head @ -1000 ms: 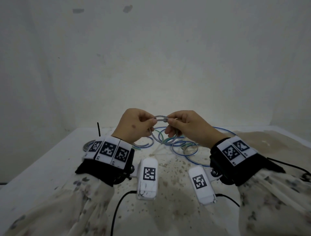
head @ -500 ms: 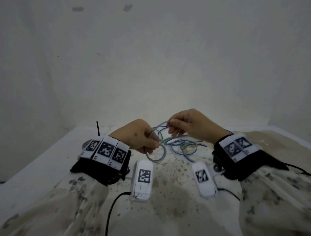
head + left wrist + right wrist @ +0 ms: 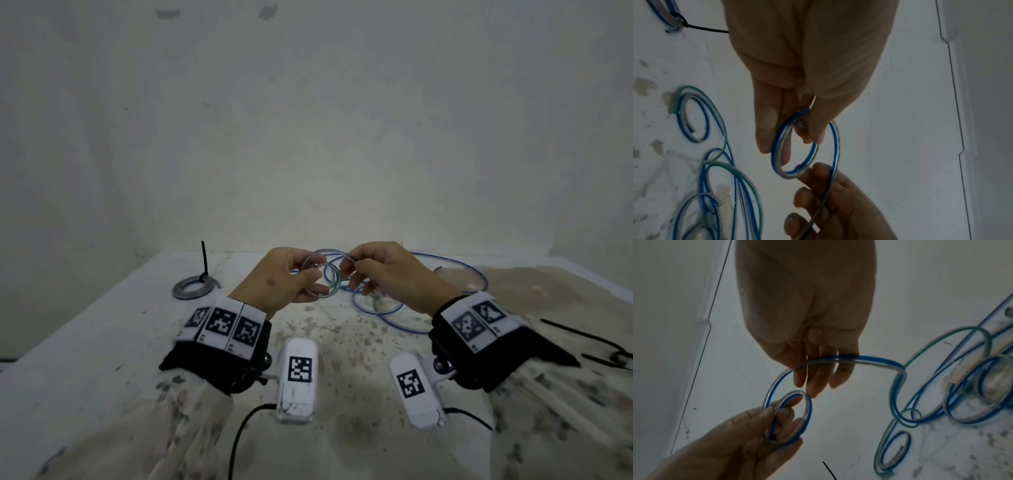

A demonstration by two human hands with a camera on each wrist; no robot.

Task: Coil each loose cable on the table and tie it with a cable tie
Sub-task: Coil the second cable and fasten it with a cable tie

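Observation:
My left hand (image 3: 291, 281) pinches a small coil (image 3: 317, 274) of clear cable with a blue stripe, held above the table. In the left wrist view the coil (image 3: 795, 146) hangs between thumb and fingers. My right hand (image 3: 373, 270) grips the free run of the same cable (image 3: 849, 359) just right of the coil and its fingertips (image 3: 807, 194) touch the loop. The cable trails down to a tangle of loose blue and green cables (image 3: 387, 305) on the table. A finished coil (image 3: 193, 287) bound with a black cable tie (image 3: 204, 260) lies at the far left.
The white table (image 3: 113, 329) is stained with brown specks in the middle and right. Black cable ties (image 3: 582, 339) lie at the right edge. A plain wall stands close behind the table. Black wires hang from the wrist cameras near my sleeves.
Both hands have come together and risen slightly. The coil, which hung low under my left hand half a second ago, is now upright between both hands with another turn being laid on.

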